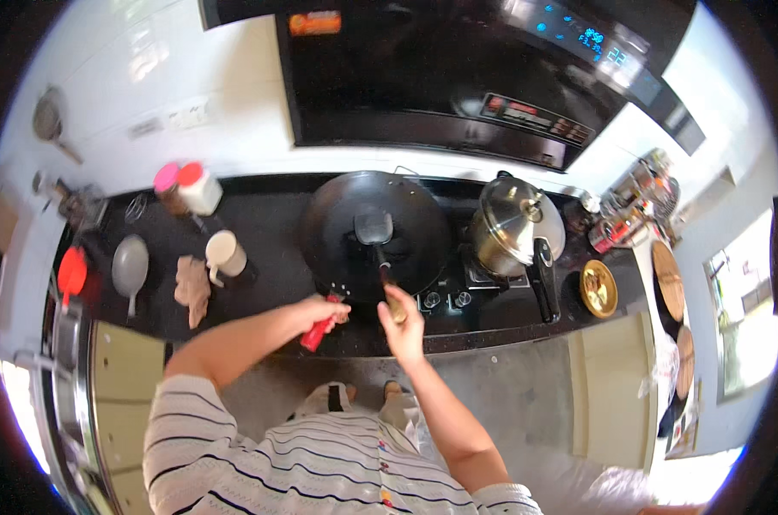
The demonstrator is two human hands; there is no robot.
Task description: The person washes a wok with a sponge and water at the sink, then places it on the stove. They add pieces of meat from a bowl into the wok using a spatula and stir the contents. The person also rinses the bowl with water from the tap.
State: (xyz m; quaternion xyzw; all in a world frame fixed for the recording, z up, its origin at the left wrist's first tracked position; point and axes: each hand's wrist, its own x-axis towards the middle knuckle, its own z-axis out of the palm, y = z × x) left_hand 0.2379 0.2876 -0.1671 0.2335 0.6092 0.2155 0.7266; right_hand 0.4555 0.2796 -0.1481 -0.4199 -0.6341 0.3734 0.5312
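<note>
A large dark wok (329, 215) sits on the stove in the middle of the black counter. My left hand (333, 312) is closed round its red handle (314, 336) at the near side. In my right hand (404, 324) is the wooden handle of a spatula. The grey blade of that spatula (373, 228) rests inside the wok, near its centre. No food can be made out in the wok. Some small pale specks show at the wok's near rim beside my left hand.
Right of the wok stands a steel pressure cooker (502, 230) with a long black handle, then a yellow bowl (598, 288). On the left are a cream mug (226, 256), a crumpled cloth (192, 290), a grey ladle (130, 265) and lidded jars (200, 190). A black range hood (423, 77) hangs above.
</note>
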